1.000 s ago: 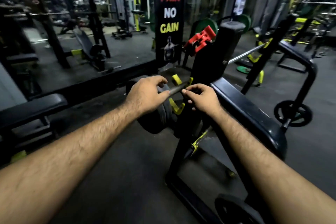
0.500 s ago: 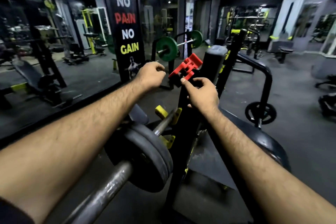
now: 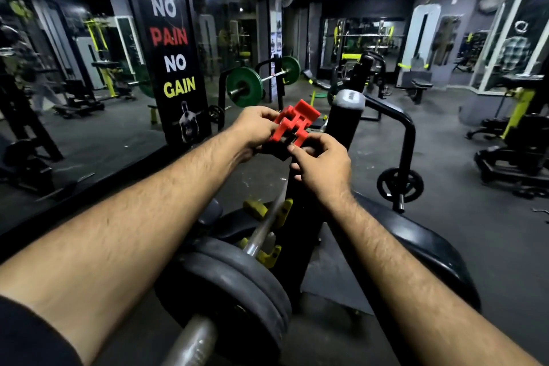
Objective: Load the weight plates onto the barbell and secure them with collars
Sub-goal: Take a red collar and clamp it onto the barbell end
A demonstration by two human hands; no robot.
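Red plastic collars (image 3: 294,123) are bunched together in front of the black rack upright (image 3: 335,140). My left hand (image 3: 255,125) grips them from the left and my right hand (image 3: 322,163) pinches their lower right side. Below my arms, two black weight plates (image 3: 237,285) sit on the steel barbell (image 3: 196,342), whose sleeve end points toward me. The bar's shaft (image 3: 267,226) runs up to the yellow rack hooks (image 3: 279,211). How many collars are in the red bunch is unclear.
A padded black bench (image 3: 416,246) lies right of the rack. A small black plate (image 3: 399,184) hangs on a peg of the curved frame. A pillar poster (image 3: 173,62) and a barbell with green plates (image 3: 245,86) stand behind. A mirror wall is at left.
My hands rose from the bar to the red collars on the upright and both closed on them. My view tilted up and came nearer the loaded bar end.
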